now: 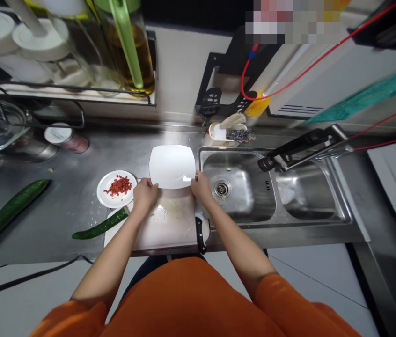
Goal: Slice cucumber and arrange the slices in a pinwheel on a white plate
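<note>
A white squarish plate (172,164) is held by its two sides over the far end of the white cutting board (173,229). My left hand (145,194) grips its near left corner, and my right hand (201,185) grips its near right edge. Beside my left hand sits a round white plate (103,195) with small chopped red pieces (119,186). A cut length of cucumber (99,225) lies across the board's left edge, close to my left wrist. At the board's right edge rests a knife with a black handle (201,236); its blade is mostly hidden.
To the right is a double sink (238,187) with a black faucet (289,152) reaching over it. A whole cucumber (8,217) lies far left. Behind stand a lidded can (66,138), a rack (113,96) of bottles and jars, and a sponge holder (215,140).
</note>
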`<action>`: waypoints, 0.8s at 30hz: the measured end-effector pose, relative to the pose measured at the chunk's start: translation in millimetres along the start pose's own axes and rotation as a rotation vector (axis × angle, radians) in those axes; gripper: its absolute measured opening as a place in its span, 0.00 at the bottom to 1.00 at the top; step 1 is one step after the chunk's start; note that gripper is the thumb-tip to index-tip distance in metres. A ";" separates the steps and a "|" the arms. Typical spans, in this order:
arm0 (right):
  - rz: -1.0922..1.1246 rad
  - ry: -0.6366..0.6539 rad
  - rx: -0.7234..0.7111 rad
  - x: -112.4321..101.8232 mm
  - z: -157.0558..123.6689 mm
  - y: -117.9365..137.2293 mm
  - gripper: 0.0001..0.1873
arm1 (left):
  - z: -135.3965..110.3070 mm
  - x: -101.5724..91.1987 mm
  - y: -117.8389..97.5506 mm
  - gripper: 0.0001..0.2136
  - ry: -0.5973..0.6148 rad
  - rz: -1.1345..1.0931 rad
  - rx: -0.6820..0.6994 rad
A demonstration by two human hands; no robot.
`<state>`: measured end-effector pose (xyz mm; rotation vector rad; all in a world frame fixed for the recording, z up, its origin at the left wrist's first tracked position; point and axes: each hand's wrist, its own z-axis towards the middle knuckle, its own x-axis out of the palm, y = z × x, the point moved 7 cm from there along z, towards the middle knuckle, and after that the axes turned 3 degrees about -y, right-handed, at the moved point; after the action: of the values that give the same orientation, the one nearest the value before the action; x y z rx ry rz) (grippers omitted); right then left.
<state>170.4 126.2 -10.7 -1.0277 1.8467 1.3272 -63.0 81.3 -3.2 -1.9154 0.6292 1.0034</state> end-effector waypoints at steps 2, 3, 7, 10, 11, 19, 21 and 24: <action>-0.006 -0.006 -0.003 -0.4 -27.2 -4.3 0.18 | -23.3 2.3 11.8 0.07 0.021 -0.024 0.002; -0.013 -0.002 -0.006 1.4 -40.3 -6.8 0.18 | -34.4 5.3 18.7 0.07 0.038 -0.034 0.001; -0.056 0.052 -0.023 16.5 -80.3 -16.6 0.18 | -68.8 20.1 46.5 0.07 0.074 -0.062 -0.017; -0.137 0.101 0.002 26.7 -95.6 -23.1 0.16 | -83.1 29.3 59.9 0.06 0.090 -0.085 -0.028; -0.165 0.115 0.009 28.8 -98.6 -24.1 0.16 | -86.0 31.2 62.2 0.06 0.090 -0.092 -0.028; -0.273 0.165 0.061 34.3 -107.2 -24.3 0.16 | -91.4 34.5 64.8 0.07 0.090 -0.105 -0.035; -0.281 0.169 0.075 36.3 -107.4 -25.9 0.17 | -91.2 35.0 65.1 0.07 0.088 -0.102 -0.030; -0.280 0.171 0.081 38.5 -107.5 -26.9 0.19 | -91.8 36.4 65.3 0.06 0.087 -0.104 -0.019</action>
<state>169.2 9.7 -24.3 -1.3361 1.7823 1.0194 -54.1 -32.3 -35.4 -1.9960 0.5644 0.8678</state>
